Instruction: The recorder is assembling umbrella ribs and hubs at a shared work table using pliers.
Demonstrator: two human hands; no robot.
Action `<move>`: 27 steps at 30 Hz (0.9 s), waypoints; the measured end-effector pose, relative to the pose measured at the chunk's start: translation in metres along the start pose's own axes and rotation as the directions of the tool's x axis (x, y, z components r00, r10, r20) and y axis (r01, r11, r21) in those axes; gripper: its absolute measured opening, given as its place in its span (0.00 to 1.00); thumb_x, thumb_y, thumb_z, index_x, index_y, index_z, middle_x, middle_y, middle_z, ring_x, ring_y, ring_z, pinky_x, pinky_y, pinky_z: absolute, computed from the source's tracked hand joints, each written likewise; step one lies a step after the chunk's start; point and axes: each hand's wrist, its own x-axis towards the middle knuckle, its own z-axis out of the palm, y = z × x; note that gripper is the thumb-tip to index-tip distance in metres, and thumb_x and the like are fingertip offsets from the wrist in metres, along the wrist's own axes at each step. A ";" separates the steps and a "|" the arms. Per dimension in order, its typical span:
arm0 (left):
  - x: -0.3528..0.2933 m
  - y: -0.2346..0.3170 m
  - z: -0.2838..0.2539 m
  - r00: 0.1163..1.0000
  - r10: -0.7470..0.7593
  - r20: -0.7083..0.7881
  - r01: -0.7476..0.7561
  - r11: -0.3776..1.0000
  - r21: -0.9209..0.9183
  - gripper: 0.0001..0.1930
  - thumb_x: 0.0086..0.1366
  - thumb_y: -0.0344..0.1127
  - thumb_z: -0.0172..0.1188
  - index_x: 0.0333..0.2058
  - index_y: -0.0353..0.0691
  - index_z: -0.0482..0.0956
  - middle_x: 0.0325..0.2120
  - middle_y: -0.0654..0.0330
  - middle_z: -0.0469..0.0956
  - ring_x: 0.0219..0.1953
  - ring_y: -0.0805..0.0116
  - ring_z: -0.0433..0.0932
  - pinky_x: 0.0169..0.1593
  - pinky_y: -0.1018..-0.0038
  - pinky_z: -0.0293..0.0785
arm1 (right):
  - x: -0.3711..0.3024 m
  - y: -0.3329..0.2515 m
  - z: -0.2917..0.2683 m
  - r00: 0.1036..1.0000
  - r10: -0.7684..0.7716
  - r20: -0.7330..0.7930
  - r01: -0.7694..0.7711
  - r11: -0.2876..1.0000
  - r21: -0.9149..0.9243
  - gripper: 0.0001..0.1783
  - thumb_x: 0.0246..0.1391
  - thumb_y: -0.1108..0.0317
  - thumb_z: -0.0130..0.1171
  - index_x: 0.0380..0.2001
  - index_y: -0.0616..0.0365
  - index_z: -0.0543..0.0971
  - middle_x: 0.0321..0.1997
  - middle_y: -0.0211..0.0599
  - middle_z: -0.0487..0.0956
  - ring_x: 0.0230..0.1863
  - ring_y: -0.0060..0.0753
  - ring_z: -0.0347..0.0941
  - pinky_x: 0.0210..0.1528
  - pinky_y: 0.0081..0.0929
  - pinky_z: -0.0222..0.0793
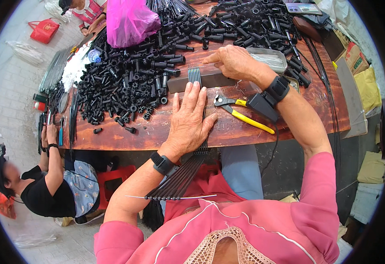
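Note:
My left hand (187, 119) lies flat, fingers stretched, on a row of thin black rods (181, 169) that look like umbrella ribs. Toward my lap the rods fan out, and their beaded ends line up along a thin pale wire (192, 197). Their far ends lie side by side across a grey metal block (216, 79). Just beyond the block is my right hand (233, 61), its fingers closed near the rod tips; whatever is pinched there is too fine to make out. Yellow-handled cutting pliers (241, 112) rest on the table between my wrists.
Black plastic tube-like fittings (126, 79) cover much of the wooden table (157, 136). A clear tray of thin pins (269, 57) stands beyond my right wrist. A pink plastic bag (133, 22) sits at the far side. Another person (42, 176) works at the left; one more sits far left.

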 end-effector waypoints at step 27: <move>0.000 0.000 0.000 1.000 0.007 0.003 -0.006 1.000 -0.027 0.36 0.64 0.48 0.57 0.64 0.34 0.57 0.66 0.44 0.53 0.70 0.48 0.49 0.69 0.51 0.42 | 0.011 0.008 -0.009 0.992 -0.045 0.118 0.036 0.996 0.084 0.26 0.46 0.76 0.51 0.47 0.41 0.82 0.40 0.53 0.81 0.43 0.53 0.77 0.49 0.40 0.72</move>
